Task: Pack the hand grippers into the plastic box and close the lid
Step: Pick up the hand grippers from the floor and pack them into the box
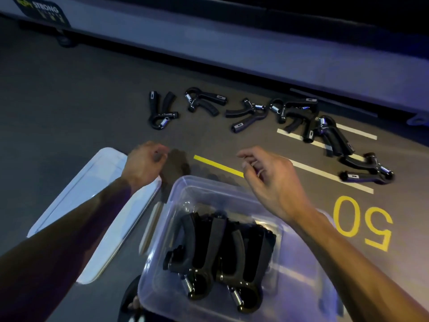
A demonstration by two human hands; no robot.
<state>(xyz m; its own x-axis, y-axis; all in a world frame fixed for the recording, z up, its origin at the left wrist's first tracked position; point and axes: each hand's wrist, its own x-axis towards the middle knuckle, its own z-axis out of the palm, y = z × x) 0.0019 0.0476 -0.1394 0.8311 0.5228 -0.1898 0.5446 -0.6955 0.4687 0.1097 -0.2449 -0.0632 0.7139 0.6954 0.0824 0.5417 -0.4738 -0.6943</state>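
Above the box (162,263) (two grippers (216,259) packed, six more (246,113) on the floor), both hands, left (145,162) and right (274,180), hover loose-fingered, holding nothing; careless stacking could block the lid (76,201).

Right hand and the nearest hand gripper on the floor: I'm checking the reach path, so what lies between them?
In the head view, only bare floor with a painted white line lies between the right hand and that hand gripper.

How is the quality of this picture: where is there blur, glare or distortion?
Head view: dim, bluish light; the left hand is motion-blurred, the right hand sharper; soft glare on the lid and plastic box; wide-angle bending at the edges; hand grippers on the floor stay fairly sharp.
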